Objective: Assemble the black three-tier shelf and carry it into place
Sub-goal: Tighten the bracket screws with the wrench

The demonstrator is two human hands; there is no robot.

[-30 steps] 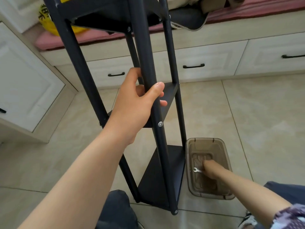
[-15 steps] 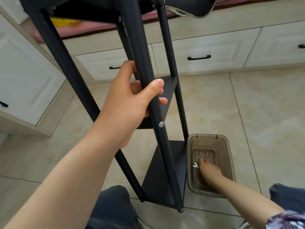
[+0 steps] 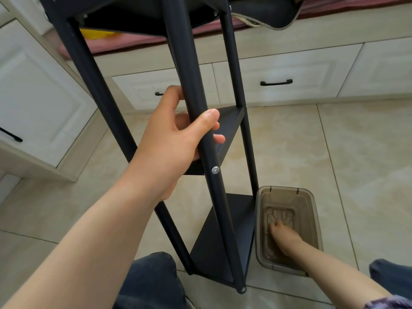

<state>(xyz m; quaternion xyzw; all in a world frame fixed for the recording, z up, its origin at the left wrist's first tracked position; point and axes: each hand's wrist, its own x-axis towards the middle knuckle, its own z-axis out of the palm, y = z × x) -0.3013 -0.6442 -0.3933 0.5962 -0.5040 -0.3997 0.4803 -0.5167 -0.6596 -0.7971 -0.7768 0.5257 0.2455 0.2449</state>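
The black three-tier shelf (image 3: 223, 241) stands upright on the tiled floor right in front of me, with triangular tiers and round posts. My left hand (image 3: 169, 141) grips the nearest post just above a silver screw (image 3: 215, 170) at the middle tier (image 3: 230, 121). Low at the right, my right hand (image 3: 284, 237) reaches down into a brown translucent bin (image 3: 317, 219) beside the shelf's foot, fingertips at the bin's bottom. I see no wrench, and the fingers' grip is hidden from above.
White drawers with black handles (image 3: 276, 82) run along the back under a bench with a pink cushion (image 3: 124, 41). A white cabinet (image 3: 33, 97) juts out at the left. My knees (image 3: 151, 279) are close to the shelf's base.
My view has dropped and moved closer. The small wrench seen at my right hand's fingertips in the bin no longer shows. My left hand keeps its grip on the post.
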